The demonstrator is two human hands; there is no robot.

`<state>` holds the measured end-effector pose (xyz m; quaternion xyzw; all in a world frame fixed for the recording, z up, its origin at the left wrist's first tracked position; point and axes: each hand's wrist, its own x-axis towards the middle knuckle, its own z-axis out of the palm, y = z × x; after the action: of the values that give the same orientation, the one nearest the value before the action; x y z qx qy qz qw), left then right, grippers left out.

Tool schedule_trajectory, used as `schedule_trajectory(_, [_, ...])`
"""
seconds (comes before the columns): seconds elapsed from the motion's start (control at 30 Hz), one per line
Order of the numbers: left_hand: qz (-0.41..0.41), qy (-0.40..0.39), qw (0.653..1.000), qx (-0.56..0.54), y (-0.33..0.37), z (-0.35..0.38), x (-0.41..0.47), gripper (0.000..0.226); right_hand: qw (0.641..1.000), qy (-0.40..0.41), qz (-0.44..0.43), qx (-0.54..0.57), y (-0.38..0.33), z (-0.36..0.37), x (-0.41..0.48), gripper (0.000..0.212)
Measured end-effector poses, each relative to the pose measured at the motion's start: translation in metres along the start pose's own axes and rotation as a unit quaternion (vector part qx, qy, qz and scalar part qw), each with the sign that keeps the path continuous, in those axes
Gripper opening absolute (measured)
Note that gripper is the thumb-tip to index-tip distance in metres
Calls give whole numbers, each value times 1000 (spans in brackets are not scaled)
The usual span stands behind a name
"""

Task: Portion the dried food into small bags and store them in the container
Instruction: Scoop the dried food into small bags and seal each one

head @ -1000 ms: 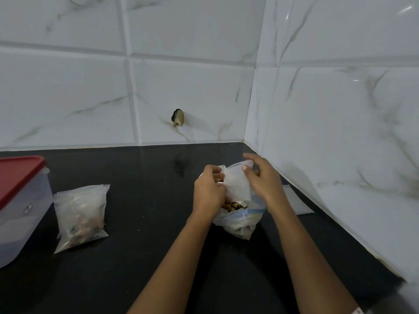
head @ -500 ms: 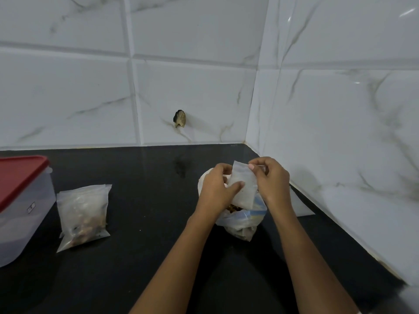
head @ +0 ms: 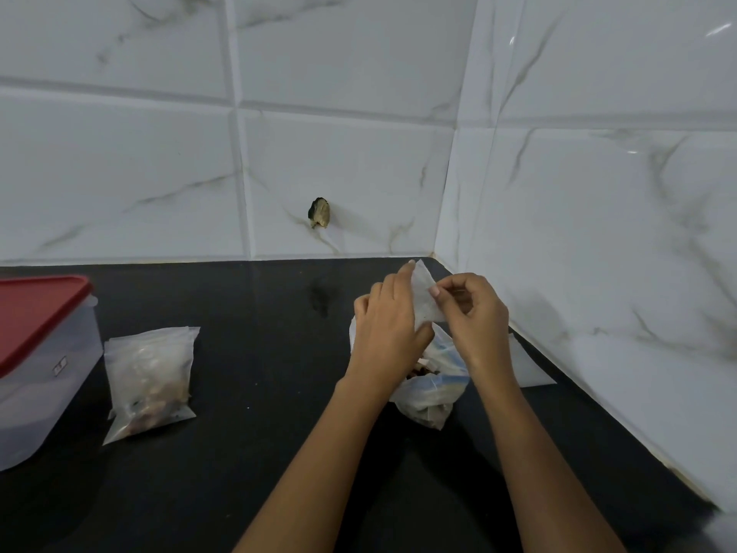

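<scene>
From the head camera, the left hand and right hand meet over the black countertop, near its right rear corner. Both hold one small bag of thin, cloudy, crinkled plastic. The left hand pinches it between the thumb below and nearly straight fingers behind. The right hand's fingers are curled, and its thumb and forefinger nip the bag's near edge.

Directly under the hands sits a larger bag, a soft clear pouch with a bluish strip. It is slumped open, with brown dried food showing at its mouth. A flat, pale sheet of plastic lies beside it towards the right wall.

Well to the left lies a stack of filled small bags, frosted and lumpy with brown pieces. Just beyond them stands the container, a translucent, round-cornered box with a red lid on it.

The counter is dark, glossy and faintly speckled. Two walls of large white tiles with grey marble veining meet at the corner. A small dark, ragged hole marks the back wall.
</scene>
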<state>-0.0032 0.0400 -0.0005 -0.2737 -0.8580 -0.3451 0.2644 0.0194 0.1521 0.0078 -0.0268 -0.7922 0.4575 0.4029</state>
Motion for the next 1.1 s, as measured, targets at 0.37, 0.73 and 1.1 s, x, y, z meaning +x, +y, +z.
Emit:
schedule_trajectory(0.37, [31,-34,997,64,-16,-7,1,85,993,-95,48,48,-5,4,-1,15])
schedule_trajectory(0.73, [20,-64,997,-47,-28,-17,7,48,982,-158,84,69,-7,3,-6,38])
schedule_trajectory(1.1, [-53,-178,981,-59,-60,-43,-11,48,924,-324,120,-165,7,-7,-2,19])
